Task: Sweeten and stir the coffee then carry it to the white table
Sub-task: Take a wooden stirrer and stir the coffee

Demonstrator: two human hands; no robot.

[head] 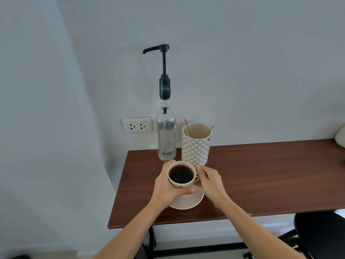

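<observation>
A cream coffee cup [180, 185] full of black coffee is held just above its cream saucer [188, 202] on the brown table [261, 180]. My left hand [166, 187] wraps around the cup's left side. My right hand [209, 181] pinches the cup's handle on the right. Behind the cup stands a clear syrup bottle [166, 133] with a tall black pump whose spout points left. Next to the bottle, a patterned white holder [196, 146] contains wooden stir sticks [187, 128].
A wall socket [136, 126] sits left of the bottle on the grey wall. A black chair [321, 238] stands at the lower right under the table's edge. A white object [340, 137] shows at the far right edge.
</observation>
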